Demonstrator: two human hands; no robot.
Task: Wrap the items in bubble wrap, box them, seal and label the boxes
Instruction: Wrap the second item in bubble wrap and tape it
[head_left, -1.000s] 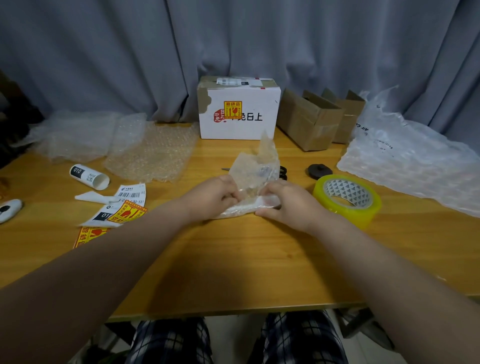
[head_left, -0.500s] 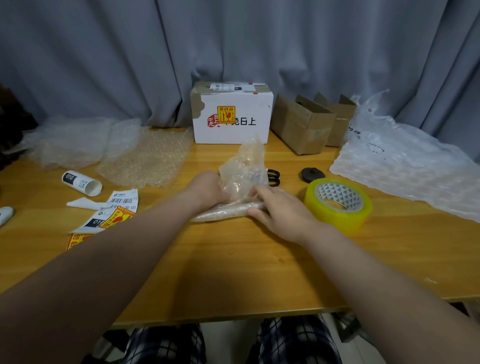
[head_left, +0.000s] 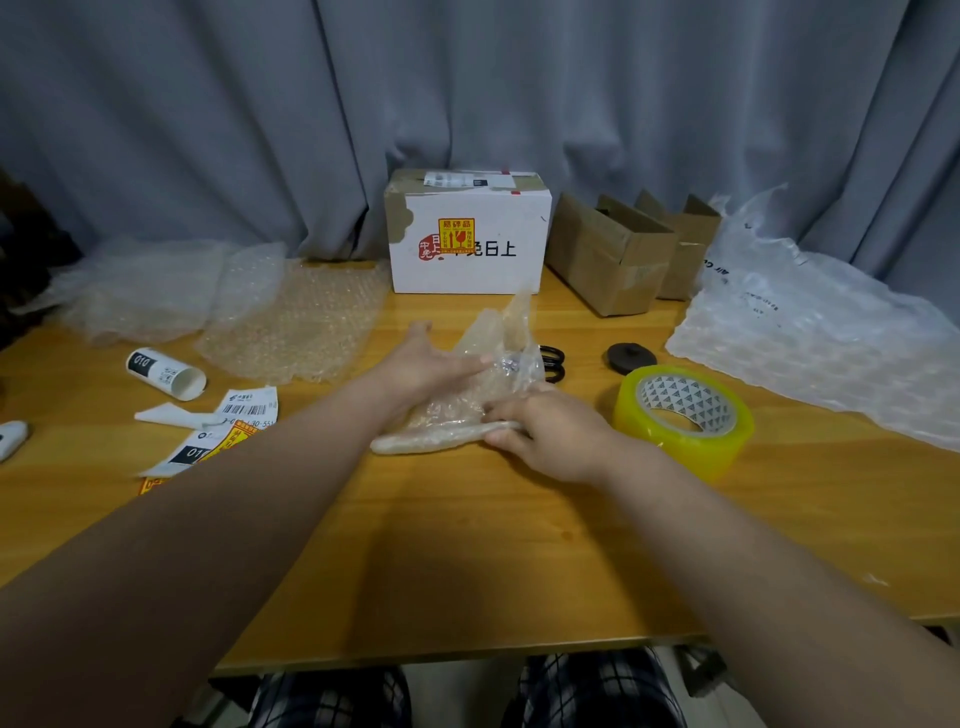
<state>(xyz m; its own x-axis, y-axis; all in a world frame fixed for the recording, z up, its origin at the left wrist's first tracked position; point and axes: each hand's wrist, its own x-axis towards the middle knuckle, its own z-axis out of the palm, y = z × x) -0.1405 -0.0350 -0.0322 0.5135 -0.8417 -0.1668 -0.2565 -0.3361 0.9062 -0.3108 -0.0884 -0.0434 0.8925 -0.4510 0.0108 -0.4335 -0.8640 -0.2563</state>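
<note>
Left hand (head_left: 436, 364) flat, fingers straight, pressing on bubble wrap bundle (head_left: 457, 410); right hand (head_left: 550, 434) pinching bundle's near edge. Bundle on counter (head_left: 467, 545) between hands. Tape roll (head_left: 683, 415) just right of right hand, labels (head_left: 244, 410) left of left forearm.

Dim, soft overhead light; wide-angle edges bend.

1. Whatever lies inside the bubble wrap bundle (head_left: 457, 410) shows only as a faint glint; you cannot tell what it is.
2. The bundle covers the black scissors (head_left: 551, 362) except their handle loops.
3. Your left forearm (head_left: 234, 519) hides part of the labels (head_left: 228, 431); their print is too small to read.
4. The left edge cuts off a white object (head_left: 10, 439).
5. The right edge cuts off the air-cushion sheet (head_left: 831, 353).
</note>
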